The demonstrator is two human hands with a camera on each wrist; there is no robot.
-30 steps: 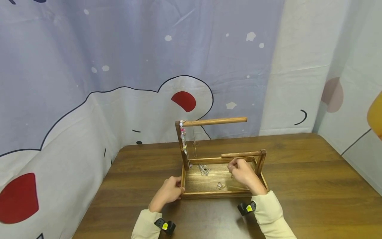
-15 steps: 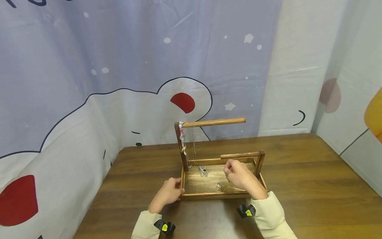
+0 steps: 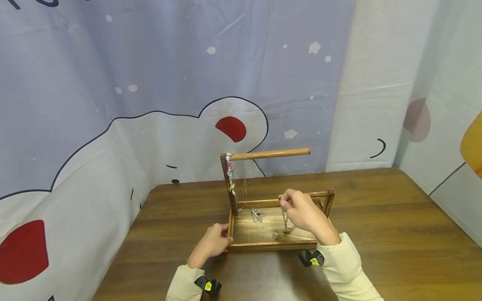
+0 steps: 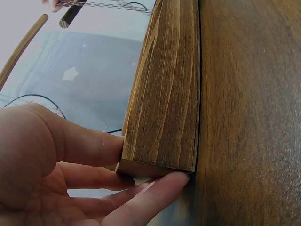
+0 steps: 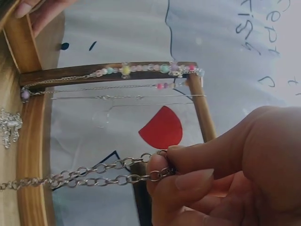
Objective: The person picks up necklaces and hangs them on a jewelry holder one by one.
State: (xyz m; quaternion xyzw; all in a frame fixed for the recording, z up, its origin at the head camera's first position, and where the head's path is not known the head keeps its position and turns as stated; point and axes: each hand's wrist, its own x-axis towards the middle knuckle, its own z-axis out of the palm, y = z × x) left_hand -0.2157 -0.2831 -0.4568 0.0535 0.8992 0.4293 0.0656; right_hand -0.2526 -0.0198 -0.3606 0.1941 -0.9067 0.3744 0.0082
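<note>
A wooden jewelry stand with a tray base rests on the table. My left hand grips its front left corner; in the left wrist view the thumb and fingertips are on either side of the tray's end. My right hand is above the tray, beside the lower bar, and pinches a metal link chain between thumb and fingertips. Two strands of it hang down towards the tray floor. A silver chain lies heaped in the tray, and a small shiny piece sits near its front wall.
A beaded necklace and a thin fine chain hang from the left end of the tall bar. The lower bar stands at the right. A printed curtain hangs behind the table.
My right hand has risen and moved a little left, drawing the link chain upwards so that more of it hangs in sight. The left hand has stayed at the tray's corner.
</note>
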